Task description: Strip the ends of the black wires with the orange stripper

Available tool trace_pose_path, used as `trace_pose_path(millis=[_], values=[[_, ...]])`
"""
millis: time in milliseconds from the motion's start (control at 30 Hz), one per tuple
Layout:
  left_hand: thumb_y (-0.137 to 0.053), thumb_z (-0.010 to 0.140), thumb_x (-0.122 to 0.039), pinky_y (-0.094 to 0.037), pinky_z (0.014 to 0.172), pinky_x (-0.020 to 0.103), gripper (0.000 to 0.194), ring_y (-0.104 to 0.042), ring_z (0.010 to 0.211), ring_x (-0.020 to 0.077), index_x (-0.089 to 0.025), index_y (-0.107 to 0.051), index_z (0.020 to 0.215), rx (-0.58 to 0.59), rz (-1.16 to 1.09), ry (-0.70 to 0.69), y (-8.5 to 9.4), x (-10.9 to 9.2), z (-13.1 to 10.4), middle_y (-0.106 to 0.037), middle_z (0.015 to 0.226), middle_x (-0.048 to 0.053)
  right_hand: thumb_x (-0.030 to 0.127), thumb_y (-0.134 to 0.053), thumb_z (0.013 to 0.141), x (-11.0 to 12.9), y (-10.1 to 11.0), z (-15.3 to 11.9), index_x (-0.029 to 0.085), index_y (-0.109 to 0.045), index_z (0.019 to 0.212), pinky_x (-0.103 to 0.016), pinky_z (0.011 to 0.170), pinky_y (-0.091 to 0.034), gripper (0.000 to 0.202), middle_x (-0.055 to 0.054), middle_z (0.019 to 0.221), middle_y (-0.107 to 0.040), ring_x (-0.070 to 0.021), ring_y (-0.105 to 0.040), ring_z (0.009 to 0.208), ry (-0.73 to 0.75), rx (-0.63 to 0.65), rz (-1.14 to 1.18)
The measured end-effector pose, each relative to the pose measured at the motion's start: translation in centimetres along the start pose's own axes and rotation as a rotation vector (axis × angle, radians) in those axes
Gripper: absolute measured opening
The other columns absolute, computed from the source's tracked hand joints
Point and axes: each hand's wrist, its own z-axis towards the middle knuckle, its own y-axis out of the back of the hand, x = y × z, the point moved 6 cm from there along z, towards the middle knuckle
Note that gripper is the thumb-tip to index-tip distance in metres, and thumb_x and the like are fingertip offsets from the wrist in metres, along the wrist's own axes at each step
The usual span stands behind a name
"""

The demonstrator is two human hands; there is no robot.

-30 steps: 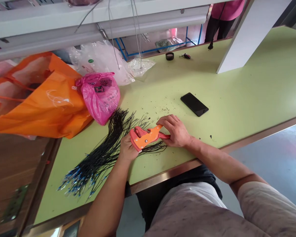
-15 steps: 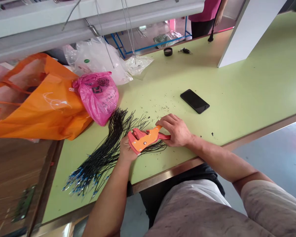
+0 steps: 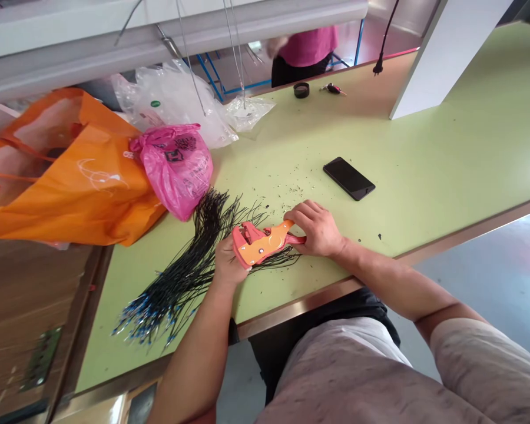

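My right hand is wrapped round the handles of an orange and red wire stripper above the green table. At the tool's jaw end is my left hand, its fingers mostly hidden behind the red head; what it holds cannot be made out. A large bundle of black wires with blue and bare ends lies to the left of that hand and partly beneath it. More black wires show under the tool. Small dark scraps are scattered beyond the tool.
Beyond my hands lie a black phone, a black ring and keys. A pink bag, an orange bag and clear plastic bags stand at the left. A person is behind the table.
The person behind the table has moved left. The red jaw part of the tool looks shifted and its head slightly turned; my hands have hardly moved.
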Motion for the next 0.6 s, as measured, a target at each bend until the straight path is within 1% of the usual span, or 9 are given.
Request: trace_pose_path(millis=[67, 133, 200, 333, 400, 467, 533, 600], values=[[-0.066, 0.084, -0.073, -0.071, 0.085, 0.058, 0.048, -0.081, 0.101, 0.038, -0.026, -0.075, 0.08, 0.013, 0.001, 0.076, -0.07, 0.05, 0.3, -0.082, 0.086, 0.012, 0.068, -0.056, 0.106, -0.07, 0.11, 0.27, 0.023, -0.069, 0.121, -0.045, 0.086, -0.051, 0.049, -0.012, 0.112, -0.074, -0.0286, -0.063, 0.1, -0.009, -0.006, 0.034], [-0.06, 0.088, -0.065, -0.071, 0.086, 0.061, 0.042, -0.081, 0.107, 0.0399, -0.026, -0.075, 0.082, 0.027, -0.003, 0.133, -0.15, -0.05, 0.51, -0.083, 0.092, 0.013, 0.069, -0.057, 0.105, -0.12, 0.11, 0.39, 0.024, -0.068, 0.126, -0.047, 0.09, -0.05, 0.051, -0.013, 0.117, -0.073, -0.0307, -0.063, 0.107, -0.012, -0.002, 0.061], [-0.058, 0.088, -0.06, -0.071, 0.088, 0.062, 0.039, -0.08, 0.11, 0.0407, -0.025, -0.075, 0.083, 0.045, -0.001, 0.164, -0.29, -0.21, 0.62, -0.083, 0.095, 0.015, 0.07, -0.057, 0.105, -0.12, 0.06, 0.38, 0.023, -0.067, 0.127, -0.048, 0.091, -0.05, 0.053, -0.014, 0.118, -0.073, -0.0315, -0.063, 0.109, -0.007, 0.0, 0.064], [-0.06, 0.088, -0.061, -0.072, 0.088, 0.058, 0.04, -0.081, 0.107, 0.0391, -0.024, -0.074, 0.082, 0.052, -0.011, 0.2, -0.52, -0.08, 0.6, -0.083, 0.092, 0.015, 0.071, -0.055, 0.106, -0.04, 0.0, 0.28, 0.022, -0.067, 0.127, -0.047, 0.091, -0.05, 0.055, -0.014, 0.118, -0.073, -0.031, -0.063, 0.109, 0.016, -0.005, 0.045], [-0.066, 0.086, -0.062, -0.072, 0.084, 0.054, 0.039, -0.082, 0.1, 0.0374, -0.024, -0.075, 0.08, 0.01, -0.082, 0.208, -0.45, 0.23, 0.52, -0.083, 0.088, 0.013, 0.067, -0.057, 0.106, -0.01, -0.02, 0.27, 0.021, -0.066, 0.128, -0.047, 0.091, -0.051, 0.052, -0.015, 0.119, -0.073, -0.0307, -0.063, 0.108, 0.024, -0.007, 0.057], [-0.075, 0.081, -0.06, -0.073, 0.081, 0.049, 0.035, -0.082, 0.095, 0.0355, -0.025, -0.075, 0.076, -0.075, -0.178, 0.175, -0.13, 0.43, 0.45, -0.082, 0.082, 0.01, 0.062, -0.059, 0.106, -0.04, -0.06, 0.27, 0.02, -0.066, 0.128, -0.047, 0.091, -0.051, 0.048, -0.015, 0.118, -0.073, -0.0306, -0.063, 0.108, 0.016, -0.002, 0.074], [-0.084, 0.074, -0.055, -0.073, 0.08, 0.045, 0.032, -0.082, 0.094, 0.0343, -0.024, -0.074, 0.073, -0.161, -0.26, 0.126, 0.28, 0.52, 0.38, -0.08, 0.075, 0.008, 0.058, -0.061, 0.104, -0.09, -0.14, 0.28, 0.02, -0.065, 0.127, -0.047, 0.091, -0.052, 0.045, -0.015, 0.118, -0.074, -0.0302, -0.064, 0.106, -0.001, 0.011, 0.084], [-0.088, 0.071, -0.048, -0.072, 0.082, 0.044, 0.028, -0.082, 0.096, 0.0347, -0.023, -0.074, 0.071, -0.196, -0.305, 0.109, 0.48, 0.64, 0.36, -0.079, 0.073, 0.007, 0.054, -0.063, 0.102, -0.03, -0.14, 0.3, 0.02, -0.065, 0.126, -0.046, 0.09, -0.053, 0.043, -0.014, 0.117, -0.074, -0.0295, -0.064, 0.105, -0.002, 0.02, 0.094]])
